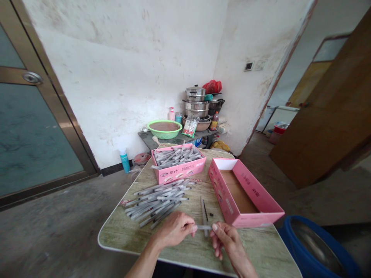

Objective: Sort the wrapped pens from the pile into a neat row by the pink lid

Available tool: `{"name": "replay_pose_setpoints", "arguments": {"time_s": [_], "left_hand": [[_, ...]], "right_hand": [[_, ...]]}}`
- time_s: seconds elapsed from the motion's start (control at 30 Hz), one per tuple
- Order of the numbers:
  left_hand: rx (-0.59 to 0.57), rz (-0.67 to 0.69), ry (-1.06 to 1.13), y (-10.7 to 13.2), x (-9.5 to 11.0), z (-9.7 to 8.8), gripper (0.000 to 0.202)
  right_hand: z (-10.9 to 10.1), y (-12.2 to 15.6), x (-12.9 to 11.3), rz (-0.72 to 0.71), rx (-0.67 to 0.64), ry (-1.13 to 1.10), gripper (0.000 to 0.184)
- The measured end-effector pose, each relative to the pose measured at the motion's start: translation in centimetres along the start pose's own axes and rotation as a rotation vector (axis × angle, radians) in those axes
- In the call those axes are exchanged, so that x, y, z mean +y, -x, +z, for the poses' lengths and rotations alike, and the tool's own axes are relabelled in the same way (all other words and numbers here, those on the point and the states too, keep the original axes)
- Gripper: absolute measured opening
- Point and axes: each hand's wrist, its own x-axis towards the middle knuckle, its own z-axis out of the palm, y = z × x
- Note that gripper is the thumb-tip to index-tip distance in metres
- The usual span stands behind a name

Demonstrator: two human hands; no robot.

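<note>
Just above the table's near edge, a translucent pen tube (pixel 204 227) stretches crosswise between my two hands. My left hand (pixel 176 228) pinches its left end, and my right hand (pixel 227 238) grips the other end between thumb and forefinger. My fingers hide both ends. Under and beyond it lie a clear pen barrel (pixel 203 210), a thin dark refill (pixel 205 211) and a small black plug (pixel 211 214). To the left is a loose pile of grey-white pens (pixel 162 200). Behind the pile, a pink box (pixel 179 172) is heaped with more of them.
A second pink box (pixel 255 186) with a bare brown bottom stands at the right of the table (pixel 130 235). A blue drum (pixel 319 247) is by the right edge. Behind are a green basin (pixel 164 134), stacked steel pots (pixel 197 106) and a spray can (pixel 124 161).
</note>
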Motion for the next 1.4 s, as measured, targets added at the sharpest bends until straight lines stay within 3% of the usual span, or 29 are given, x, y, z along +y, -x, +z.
{"name": "replay_pose_setpoints", "arguments": {"time_s": [0.17,0.4,0.6,0.77,0.93,1.13,1.4], "left_hand": [[0.011,0.021,-0.013,0.0,0.0,0.1,0.041],[0.019,0.024,-0.015,-0.1,0.3,-0.1,0.04],[0.022,0.03,-0.027,-0.1,0.2,-0.1,0.038],[0.008,0.021,-0.038,-0.3,-0.2,0.1,0.037],[-0.001,0.023,-0.023,-0.4,-0.8,0.3,0.037],[0.026,0.026,-0.006,-0.6,-1.2,0.3,0.035],[0.027,0.015,-0.012,-0.3,-1.3,0.5,0.036]], "right_hand": [[-0.2,0.0,-0.7,-0.001,-0.073,-0.023,0.045],[0.0,-0.3,0.4,0.052,0.097,0.141,0.055],[-0.4,-0.4,-0.3,-0.019,0.005,0.008,0.045],[-0.3,-0.7,0.2,0.06,0.06,0.089,0.055],[-0.3,-1.0,-0.1,-0.012,0.021,-0.007,0.046],[-0.4,-1.1,0.2,0.071,0.08,0.064,0.054],[-0.4,-1.2,-0.2,0.009,0.022,-0.001,0.048]]}}
